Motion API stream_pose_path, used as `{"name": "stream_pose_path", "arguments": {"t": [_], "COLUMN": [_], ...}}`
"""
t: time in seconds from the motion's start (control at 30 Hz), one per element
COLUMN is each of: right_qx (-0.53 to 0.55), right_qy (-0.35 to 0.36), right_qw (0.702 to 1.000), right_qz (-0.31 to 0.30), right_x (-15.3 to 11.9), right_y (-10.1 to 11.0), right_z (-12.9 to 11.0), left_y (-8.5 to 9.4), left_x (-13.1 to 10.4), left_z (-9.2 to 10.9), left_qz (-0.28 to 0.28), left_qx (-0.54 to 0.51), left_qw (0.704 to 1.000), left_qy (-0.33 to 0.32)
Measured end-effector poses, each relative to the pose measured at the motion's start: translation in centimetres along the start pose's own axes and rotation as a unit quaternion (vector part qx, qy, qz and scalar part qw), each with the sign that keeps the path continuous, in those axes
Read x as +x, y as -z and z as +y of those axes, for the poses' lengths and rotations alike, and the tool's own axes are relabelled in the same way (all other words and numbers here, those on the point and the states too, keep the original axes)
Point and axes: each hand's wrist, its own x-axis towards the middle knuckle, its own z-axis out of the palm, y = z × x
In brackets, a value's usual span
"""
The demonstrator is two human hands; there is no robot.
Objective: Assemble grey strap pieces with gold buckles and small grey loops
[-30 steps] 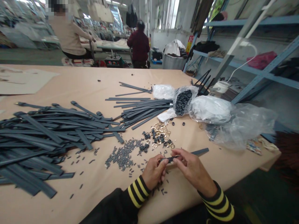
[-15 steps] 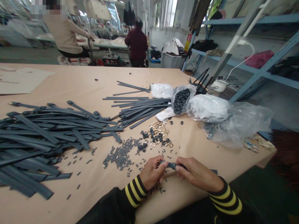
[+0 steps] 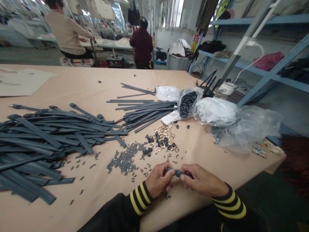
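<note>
Between my two hands runs a dark grey strap [image 3: 178, 173] with a small loop around it, held just above the table near its front edge. My left hand [image 3: 159, 179] pinches one end, thumb on top, and my right hand [image 3: 201, 179] grips the other end. Fingers cover much of the strap, so whether a buckle sits under my left fingers is hidden. Just beyond the hands lie gold metal buckles [image 3: 164, 133] mixed with dark loops [image 3: 146, 151]. A heap of tiny grey pieces [image 3: 125, 161] spreads to the left of them.
A large pile of grey straps [image 3: 48, 138] covers the table's left side. Thinner strips [image 3: 147, 112] lie farther back, beside a plastic bag of dark loops [image 3: 187, 104] and white plastic bags [image 3: 216, 111]. Blue shelving [image 3: 260, 77] stands at the right. Two people sit working beyond the table.
Both hands keep hold of the strap and have shifted slightly. They have drawn a little closer together, and less of the strap shows between them.
</note>
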Motion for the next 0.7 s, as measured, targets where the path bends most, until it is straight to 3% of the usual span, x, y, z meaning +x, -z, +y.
{"name": "stream_pose_path", "arguments": {"t": [0.17, 0.33, 0.5, 0.63, 0.7], "right_qx": [0.079, 0.009, 0.011, 0.04, 0.084], "right_qy": [0.009, 0.025, 0.022, -0.016, -0.023], "right_qw": [0.996, 1.0, 1.0, 0.999, 0.994], "right_qz": [-0.043, -0.007, -0.019, -0.026, -0.062], "right_x": [0.0, 0.1, -0.3, -0.8, -0.4], "right_y": [-0.4, -0.5, -0.7, -1.8, -2.4], "right_z": [0.3, 0.5, 0.9, 3.2, 4.6], "left_y": [0.0, 0.2, 0.3, 0.3, 0.5], "left_x": [-0.3, -0.4, -1.1, -1.7, -1.7], "left_z": [-0.2, -0.2, 0.0, -0.1, -0.4], "left_qz": [0.012, -0.026, -0.068, -0.125, -0.123], "left_qx": [0.085, 0.101, 0.121, 0.208, 0.253], "left_qw": [0.995, 0.993, 0.989, 0.967, 0.956], "left_qy": [-0.044, -0.055, -0.059, -0.077, -0.082]}}
